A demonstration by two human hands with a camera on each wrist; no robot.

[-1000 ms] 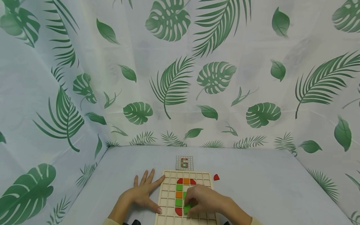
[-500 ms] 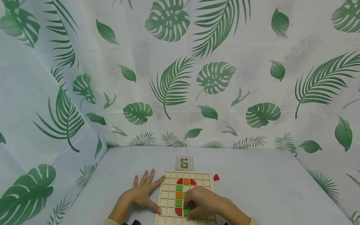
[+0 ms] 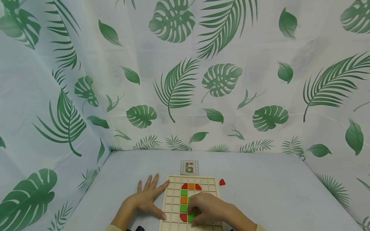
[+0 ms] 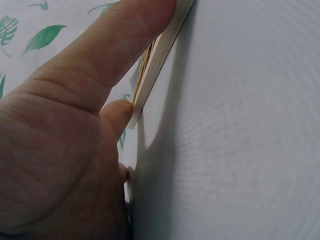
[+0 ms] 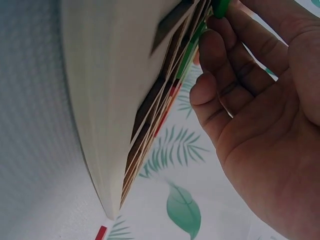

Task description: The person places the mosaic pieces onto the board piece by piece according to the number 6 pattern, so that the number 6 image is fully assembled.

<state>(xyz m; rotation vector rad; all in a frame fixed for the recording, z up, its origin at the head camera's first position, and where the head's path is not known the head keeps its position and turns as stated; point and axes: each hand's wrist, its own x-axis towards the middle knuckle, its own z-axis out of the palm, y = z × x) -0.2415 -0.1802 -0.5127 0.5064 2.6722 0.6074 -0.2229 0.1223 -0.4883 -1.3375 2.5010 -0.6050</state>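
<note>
A wooden grid board (image 3: 175,208) lies flat before me, bearing red, orange and green tiles. My right hand (image 3: 209,206) pinches a green square tile (image 3: 190,218) low on the grid, just right of a red quarter-round tile (image 3: 183,218). In the right wrist view this green tile (image 5: 220,7) shows at the fingertips, at the top edge. My left hand (image 3: 145,199) is spread at the board's left side, its thumb on the rim and its index fingertip at the upper left corner. The right hand covers part of the tile column under it.
Behind the board lies a small card (image 3: 189,167) printed with a coloured 6 on a grid. One loose red quarter-round tile (image 3: 222,182) sits off the board's upper right corner. A leaf-patterned curtain (image 3: 219,115) encloses the pale tabletop (image 3: 271,189).
The right hand has shifted slightly left and down with the green tile, which now lies closer to the red quarter-round tile. The left hand has stayed still.
</note>
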